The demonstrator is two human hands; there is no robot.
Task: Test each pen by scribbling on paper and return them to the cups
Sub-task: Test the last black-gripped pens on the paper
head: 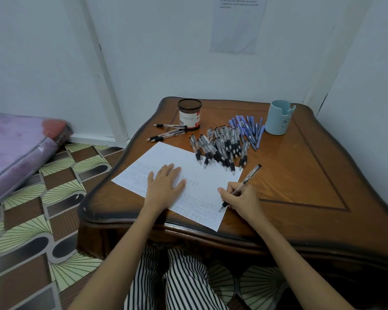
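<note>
One black-grip pen (249,177) is pinched in the right hand (244,199), its tip on the near right corner of the paper (206,175). The left hand (164,184) lies flat, fingers straight, pinning the sheet. The pen should be light, stiff and smooth (liable to roll), so hold it at the rubber grip. The mesh cup (189,114) and blue cup (278,117) stand at the far side.

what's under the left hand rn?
The left hand lies flat, fingers straight, on the paper, pressing it to the table. Rows of scribbles run out from both sides of the palm. Any marks directly under the hand are covered.
</note>
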